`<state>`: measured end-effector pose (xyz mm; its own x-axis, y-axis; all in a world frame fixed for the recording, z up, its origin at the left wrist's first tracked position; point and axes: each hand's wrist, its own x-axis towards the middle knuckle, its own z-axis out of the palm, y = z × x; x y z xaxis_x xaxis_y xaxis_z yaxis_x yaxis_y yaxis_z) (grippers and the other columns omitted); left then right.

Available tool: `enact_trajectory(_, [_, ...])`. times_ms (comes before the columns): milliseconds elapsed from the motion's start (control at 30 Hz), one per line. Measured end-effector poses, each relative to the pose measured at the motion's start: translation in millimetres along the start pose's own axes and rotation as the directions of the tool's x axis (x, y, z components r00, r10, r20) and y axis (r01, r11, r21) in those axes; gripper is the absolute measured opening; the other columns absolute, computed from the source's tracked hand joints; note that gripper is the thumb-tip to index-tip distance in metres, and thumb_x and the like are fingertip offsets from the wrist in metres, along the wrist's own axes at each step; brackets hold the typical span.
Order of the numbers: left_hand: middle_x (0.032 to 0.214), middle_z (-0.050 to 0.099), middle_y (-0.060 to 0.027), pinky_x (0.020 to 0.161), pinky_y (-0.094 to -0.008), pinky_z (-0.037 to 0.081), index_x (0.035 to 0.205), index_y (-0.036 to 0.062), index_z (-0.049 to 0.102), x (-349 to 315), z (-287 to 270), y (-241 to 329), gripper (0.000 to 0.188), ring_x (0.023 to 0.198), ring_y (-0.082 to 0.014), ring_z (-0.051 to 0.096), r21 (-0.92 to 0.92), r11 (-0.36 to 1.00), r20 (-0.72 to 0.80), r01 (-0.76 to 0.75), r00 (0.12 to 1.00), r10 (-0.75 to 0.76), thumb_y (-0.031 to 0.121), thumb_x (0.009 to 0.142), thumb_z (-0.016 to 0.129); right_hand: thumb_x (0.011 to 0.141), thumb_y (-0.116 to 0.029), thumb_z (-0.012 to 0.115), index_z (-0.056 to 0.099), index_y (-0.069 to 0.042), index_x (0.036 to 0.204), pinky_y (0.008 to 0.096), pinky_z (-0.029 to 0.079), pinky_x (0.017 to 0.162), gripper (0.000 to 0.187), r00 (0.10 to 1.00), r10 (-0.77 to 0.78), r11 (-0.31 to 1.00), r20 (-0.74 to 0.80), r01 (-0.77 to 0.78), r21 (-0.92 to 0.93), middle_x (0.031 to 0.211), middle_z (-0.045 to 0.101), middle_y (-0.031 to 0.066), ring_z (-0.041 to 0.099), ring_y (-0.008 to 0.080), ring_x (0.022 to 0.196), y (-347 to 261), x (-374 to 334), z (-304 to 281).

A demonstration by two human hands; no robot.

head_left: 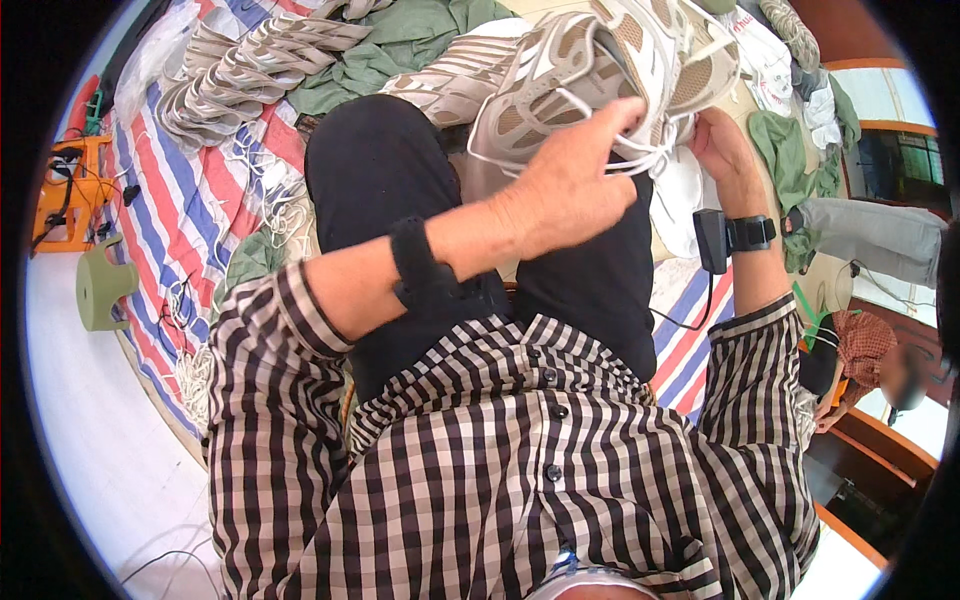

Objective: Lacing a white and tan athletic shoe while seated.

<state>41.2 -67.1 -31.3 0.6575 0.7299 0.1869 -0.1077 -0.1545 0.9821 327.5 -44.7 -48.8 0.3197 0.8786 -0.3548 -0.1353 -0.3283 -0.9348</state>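
Note:
Above my knees hangs a bunch of beige-and-white sneaker uppers (545,85) with mesh panels, strung together by a white shoelace (655,155) gathered in a knot. My left hand (585,180) reaches across from the left, its fingers bent at the edge of the uppers. Lace strands run between its thumb and fingers, so it looks closed on the lace; the exact grip is partly hidden. On the right side of the bunch, my right hand (722,145) is curled around the uppers, with its fingertips hidden behind them.
Stacked uppers (250,75) lie on the striped sheet (180,180) at the far left, near green cloth (400,50). Loose white cords (285,210) are beside my knee. A green stool (105,283) stands left. Another person (865,345) is at the right. A black cable (700,318) hangs from my right wrist.

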Motion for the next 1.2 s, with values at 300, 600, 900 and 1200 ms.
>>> enact_trajectory(300, [0.129, 0.052, -0.0167, 0.085, -0.0318, 0.049, 0.138, 0.0041, 0.036, -25, 21, -11, 0.065, 0.101, -0.0215, 0.06, -0.058, 0.994, 0.033, 0.09, 0.996, -0.088, 0.0, 0.075, 0.051, 0.096, -0.009, 0.038, 0.053, 0.005, 0.118, 0.0329, 0.047, 0.092, 0.031, 0.997, 0.052, 0.999, -0.063, -0.052, -0.003, 0.116, 0.061, 0.0135, 0.06, 0.0205, 0.103, 0, 9, -7])
enact_trajectory(600, [0.117, 0.057, -0.0113, 0.077, -0.0303, 0.048, 0.127, 0.0029, 0.048, 5, -100, -26, 0.044, 0.09, -0.0186, 0.063, -0.14, 0.965, -0.435, 0.223, 0.861, -0.262, 0.013, 0.085, 0.057, 0.097, -0.017, 0.045, 0.06, 0.006, 0.107, 0.0311, 0.052, 0.079, 0.029, 1.0, 0.015, 0.993, 0.012, -0.014, -0.115, 0.1, 0.065, 0.0108, 0.063, 0.0156, 0.084, 0, -1, 26])
enact_trajectory(900, [0.127, 0.05, -0.0089, 0.087, -0.0384, 0.043, 0.129, 0.0085, 0.048, 50, -117, -27, 0.05, 0.106, -0.0245, 0.054, -0.055, 0.94, -0.411, 0.337, 0.85, -0.328, 0.031, 0.086, 0.061, 0.099, -0.02, 0.045, 0.057, 0.003, 0.116, 0.0317, 0.052, 0.08, 0.031, 0.993, -0.046, 0.998, 0.11, 0.05, -0.027, 0.105, 0.064, 0.0078, 0.063, 0.0149, 0.092, -3, -18, 49])
enact_trajectory(1200, [0.11, 0.061, -0.0063, 0.089, -0.041, 0.048, 0.116, 0.0052, 0.055, 32, -77, -62, 0.029, 0.101, -0.0224, 0.059, -0.442, 0.729, 0.048, 0.523, 0.825, -0.563, 0.015, 0.088, 0.055, 0.094, -0.019, 0.055, 0.061, -0.001, 0.103, 0.0314, 0.051, 0.077, 0.021, 0.989, -0.096, 0.995, 0.117, 0.095, 0.013, 0.097, 0.064, 0.005, 0.061, 0.0137, 0.087, 2, -4, 48])
